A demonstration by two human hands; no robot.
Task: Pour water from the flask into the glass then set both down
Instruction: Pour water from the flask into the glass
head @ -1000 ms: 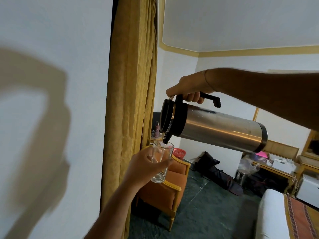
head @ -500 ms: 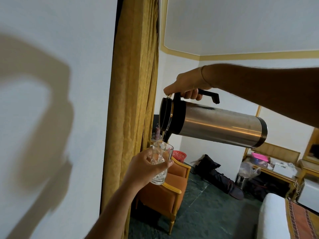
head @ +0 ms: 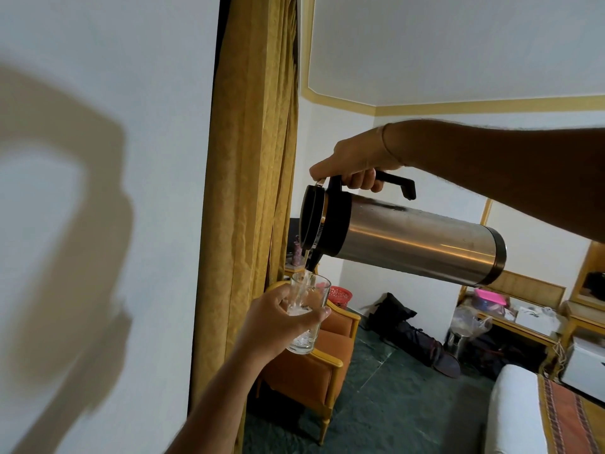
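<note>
Flask [head: 415, 245] lay near horizontal in mid-air, spout just above the glass [head: 306, 317], thin stream falling in. Right hand [head: 355, 162] gripped its handle; left hand [head: 281, 322] wrapped the glass. Pour step underway, glass roughly half full. Next: tip the flask upright, then find a surface to set both down.

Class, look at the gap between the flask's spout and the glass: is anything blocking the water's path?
Nothing visible does. The flask, tilted by the right hand, has its spout just above the open rim of the glass, which the left hand holds; water falls straight in.
</note>
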